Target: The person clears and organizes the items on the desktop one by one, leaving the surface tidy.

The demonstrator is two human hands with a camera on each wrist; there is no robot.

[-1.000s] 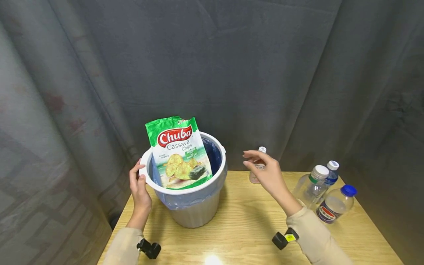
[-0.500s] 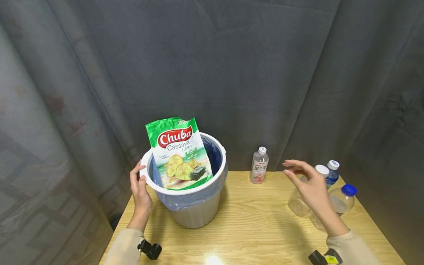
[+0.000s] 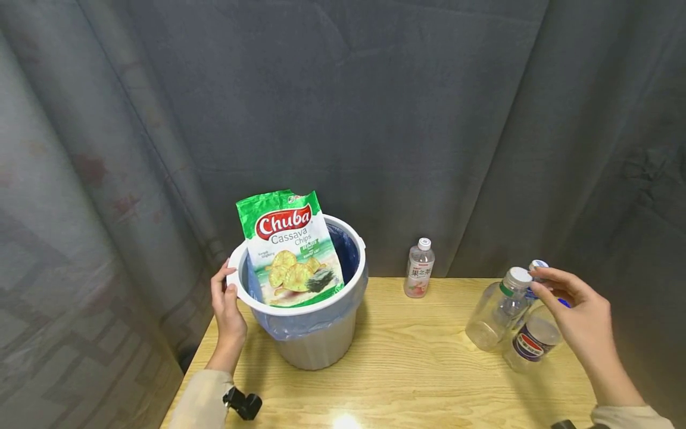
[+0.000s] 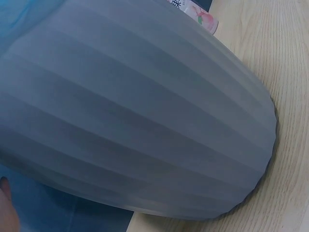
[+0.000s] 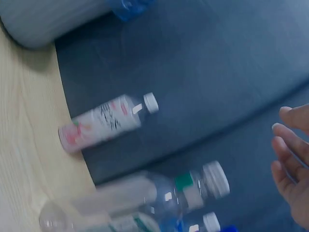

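The left hand [image 3: 227, 307] grips the white rim of the bin [image 3: 316, 342] at centre left of the head view, thumb over the edge. The right hand [image 3: 581, 319], at the lower right, hangs relaxed with fingers spread above a cluster of bottles, holding nothing. The bin stands on the wooden table [image 3: 407, 369], lined with a blue bag [image 3: 351, 253]. A green and white chip bag [image 3: 289, 250] stands upright in it, reading "Chuba Cassava Chips", with pictured chips below the words. Just under the right hand lie a clear bottle [image 3: 495, 310] with a white cap and green neck band, a bottle with a red, white and blue round logo [image 3: 530, 342], and a third one behind them, mostly hidden. A small bottle [image 3: 419, 269] with a white cap and pink label stands alone at the table's back edge; its writing is too small to read.
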